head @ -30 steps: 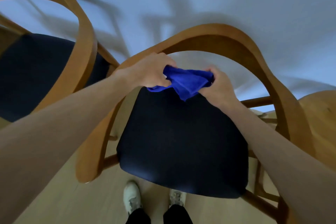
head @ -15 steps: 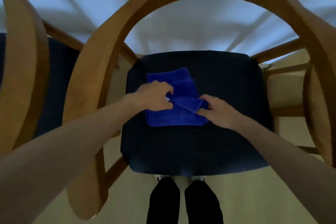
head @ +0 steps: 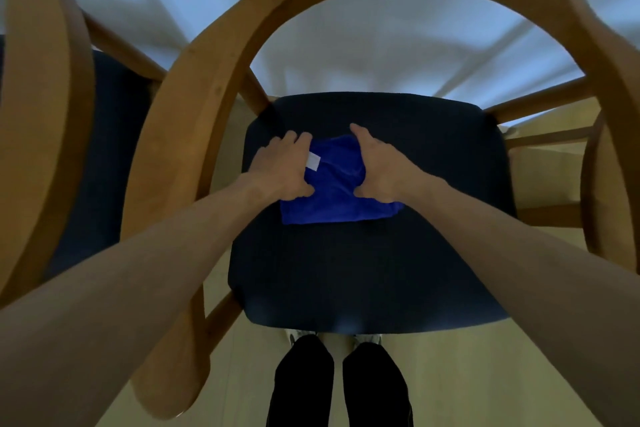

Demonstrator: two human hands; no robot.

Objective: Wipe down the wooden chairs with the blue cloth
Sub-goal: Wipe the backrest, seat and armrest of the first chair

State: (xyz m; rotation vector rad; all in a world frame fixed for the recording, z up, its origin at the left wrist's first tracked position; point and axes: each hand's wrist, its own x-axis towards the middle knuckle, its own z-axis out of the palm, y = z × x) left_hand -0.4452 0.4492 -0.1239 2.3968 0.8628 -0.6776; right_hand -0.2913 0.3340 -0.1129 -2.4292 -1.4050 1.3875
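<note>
The blue cloth lies folded on the dark seat cushion of the wooden chair in front of me. A white label shows at its upper left corner. My left hand presses on the cloth's left side, its thumb on the fabric. My right hand holds the right side, fingers curled over a fold with the thumb underneath. Both arms reach through the chair's curved wooden back.
A second wooden chair with a dark seat stands close on the left. More wooden chair parts are at the right edge. My legs in black trousers stand on the pale wood floor below the seat.
The cloth went from being held in the air between both hands to lying on the seat. Since half a second ago both hands have shifted up along it, bunching a fold.
</note>
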